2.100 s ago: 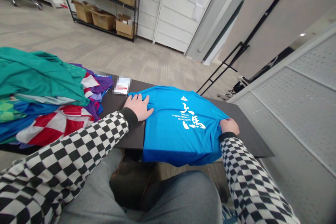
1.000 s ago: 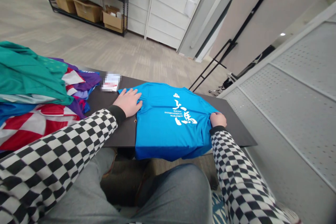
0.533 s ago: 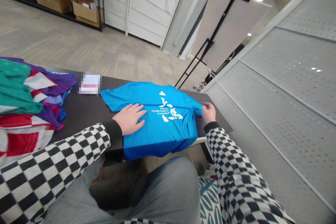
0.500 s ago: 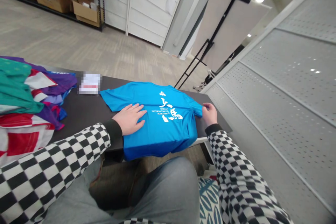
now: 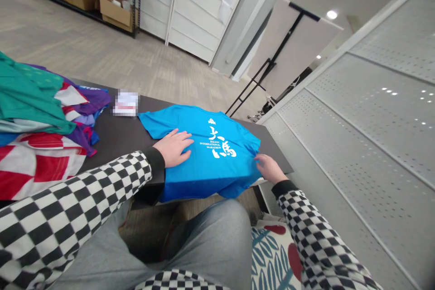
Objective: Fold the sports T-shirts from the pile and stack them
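Observation:
A bright blue T-shirt (image 5: 190, 167) with white lettering lies spread on the dark table, its near part hanging over the front edge. My left hand (image 5: 174, 147) rests flat on the left side of the fabric, fingers stretched out. At the shirt's right side, just below the sleeve, my right hand (image 5: 270, 168) has its fingertips closed on the edge of the cloth. Part of the near sleeve droops past the table's edge under that hand.
Crumpled garments (image 5: 34, 99) in green, purple, red and white are heaped on the table's left. Behind the shirt sits a small blurred white packet (image 5: 125, 103). A perforated grey partition (image 5: 340, 136) stands close on the right, and a patterned fabric (image 5: 272, 253) lies beside my knee.
My right hand has shifted from the far sleeve's end down and toward me along the shirt's right edge. The sleeve has settled flatter. My left hand stays on the fabric.

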Demonstrator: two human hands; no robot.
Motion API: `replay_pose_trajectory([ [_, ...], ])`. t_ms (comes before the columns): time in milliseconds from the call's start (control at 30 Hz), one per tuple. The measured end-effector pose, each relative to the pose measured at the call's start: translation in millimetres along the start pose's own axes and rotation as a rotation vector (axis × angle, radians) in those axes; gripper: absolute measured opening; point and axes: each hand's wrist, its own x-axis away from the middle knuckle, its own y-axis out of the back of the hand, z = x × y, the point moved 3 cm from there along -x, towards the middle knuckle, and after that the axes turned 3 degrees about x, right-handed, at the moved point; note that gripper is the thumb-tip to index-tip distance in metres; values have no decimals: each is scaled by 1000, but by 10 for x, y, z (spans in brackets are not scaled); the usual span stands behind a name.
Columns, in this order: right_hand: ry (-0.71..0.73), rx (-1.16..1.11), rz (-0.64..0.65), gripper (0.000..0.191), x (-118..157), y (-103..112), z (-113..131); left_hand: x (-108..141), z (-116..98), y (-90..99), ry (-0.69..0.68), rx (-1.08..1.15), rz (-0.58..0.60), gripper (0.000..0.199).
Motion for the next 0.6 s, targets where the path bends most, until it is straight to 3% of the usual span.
replay_pose_trajectory([
  [67, 65, -39, -30, 28, 46, 25, 115, 38, -69, 81, -44, -8, 7, 51],
  [167, 117, -92, 41, 30, 143, -1, 255, 119, -176, 142, -79, -35, 94, 39],
  [267, 101, -97, 121, 24, 190, -9, 284, 189, -269, 144, -145, -21, 170, 31],
  [333, 67, -88, 109, 20, 159, 11, 263, 203, -295, 148, -174, 5, 169, 27],
  [467, 45, -54, -63, 31, -5, 15, 251, 164, -189, 190, -65, -29, 39, 34],
  [600, 44, -8, 30, 43, -159, -121, 248, 159, -24, 207, 46, -93, 64, 38],
])
